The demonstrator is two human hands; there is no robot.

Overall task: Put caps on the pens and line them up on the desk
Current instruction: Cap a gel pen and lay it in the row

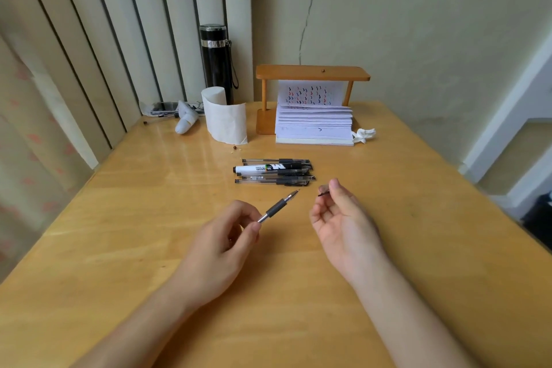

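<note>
Over the desk (119,218), left hand (221,242) grips pen (279,205); right hand (340,218) pinches cap (323,190).

The cap (324,190) is mostly hidden by the right hand's fingers (334,188).

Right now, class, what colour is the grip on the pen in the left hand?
Black, on the pen in the left hand; seen in the head view.

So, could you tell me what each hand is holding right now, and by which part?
The left hand pinches an uncapped pen by its clear barrel, behind the black grip. The right hand holds a pen cap at its fingertips.
</note>
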